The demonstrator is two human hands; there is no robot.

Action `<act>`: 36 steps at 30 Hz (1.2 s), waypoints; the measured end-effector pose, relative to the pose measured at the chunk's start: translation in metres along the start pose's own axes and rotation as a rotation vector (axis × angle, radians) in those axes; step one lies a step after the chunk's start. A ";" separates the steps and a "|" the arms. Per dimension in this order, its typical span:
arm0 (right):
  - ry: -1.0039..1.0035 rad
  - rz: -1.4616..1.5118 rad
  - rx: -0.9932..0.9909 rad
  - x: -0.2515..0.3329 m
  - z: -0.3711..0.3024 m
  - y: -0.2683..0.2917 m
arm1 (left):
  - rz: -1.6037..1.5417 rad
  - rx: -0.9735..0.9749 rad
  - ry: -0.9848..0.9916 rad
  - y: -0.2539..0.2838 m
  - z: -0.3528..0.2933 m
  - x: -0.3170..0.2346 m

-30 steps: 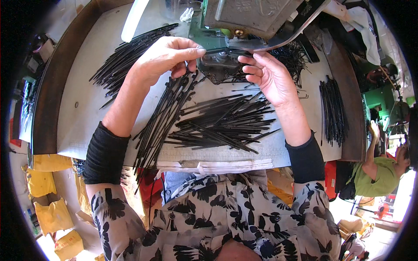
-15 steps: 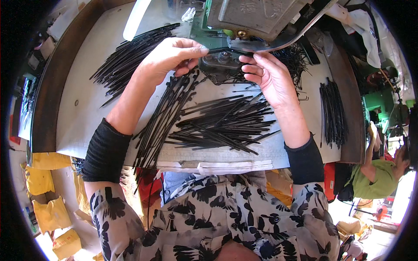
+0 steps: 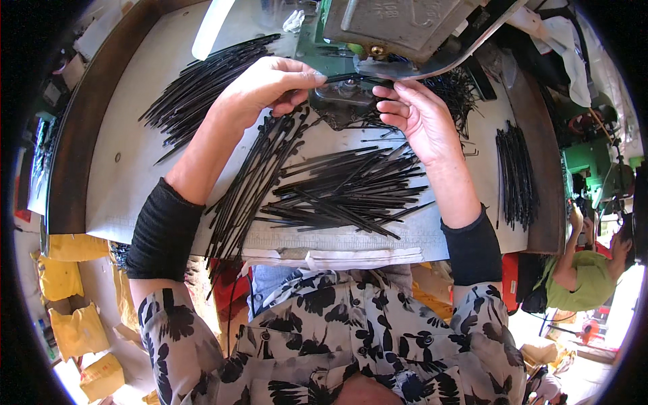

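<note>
Before the machine head [image 3: 391, 34], my left hand [image 3: 278, 82] pinches one end of a thin black strip [image 3: 339, 78] between thumb and fingers. At the other end, my right hand [image 3: 420, 118] grips the strip with its thumb and forefinger, its remaining fingers loosely curled. The strip's middle lies over the machine's plate, right under the curved metal guard [image 3: 405, 69]. Whether anything presses on the strip there is hidden. Below my hands a heap of black strips [image 3: 351, 192] lies on the pale table, and a slanting bunch of knobbed strips [image 3: 250, 175] is next to it.
Another bundle of strips [image 3: 202, 88] lies beyond my left forearm, and a narrow bundle [image 3: 517, 175] lies at the table's right. A brown raised border [image 3: 74, 148] edges the table. At far right sits a person in a green shirt [image 3: 574, 283].
Both my hands stay nearly in place, holding the strip at the machine. The person at far right has shifted slightly.
</note>
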State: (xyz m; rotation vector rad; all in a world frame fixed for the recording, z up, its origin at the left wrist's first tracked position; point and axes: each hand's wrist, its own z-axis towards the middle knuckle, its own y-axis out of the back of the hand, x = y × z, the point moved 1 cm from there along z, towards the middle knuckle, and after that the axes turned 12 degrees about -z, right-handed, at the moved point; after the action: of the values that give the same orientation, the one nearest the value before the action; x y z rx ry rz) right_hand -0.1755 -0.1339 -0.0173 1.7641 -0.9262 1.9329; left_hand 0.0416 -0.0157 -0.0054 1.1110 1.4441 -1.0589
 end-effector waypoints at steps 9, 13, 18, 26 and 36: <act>-0.029 -0.007 0.044 -0.001 0.001 0.004 | 0.040 -0.027 -0.039 -0.003 -0.002 -0.002; 0.007 0.013 0.003 0.000 0.001 0.002 | 0.106 -0.002 -0.138 -0.004 -0.003 -0.006; 0.181 -0.058 -0.104 0.002 -0.002 -0.001 | 0.200 0.112 -0.114 -0.001 -0.008 -0.009; 0.495 -1.278 0.132 0.010 -0.030 -0.046 | 0.272 0.280 -0.013 -0.020 -0.016 -0.002; 0.234 -1.039 0.079 0.020 -0.028 -0.035 | 1.048 -0.019 -0.436 -0.012 -0.010 0.017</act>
State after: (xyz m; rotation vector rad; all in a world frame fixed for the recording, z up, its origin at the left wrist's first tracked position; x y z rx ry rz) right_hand -0.1761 -0.0935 0.0093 1.5199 0.1757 1.4006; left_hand 0.0261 -0.0061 -0.0201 1.2786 0.3846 -0.4621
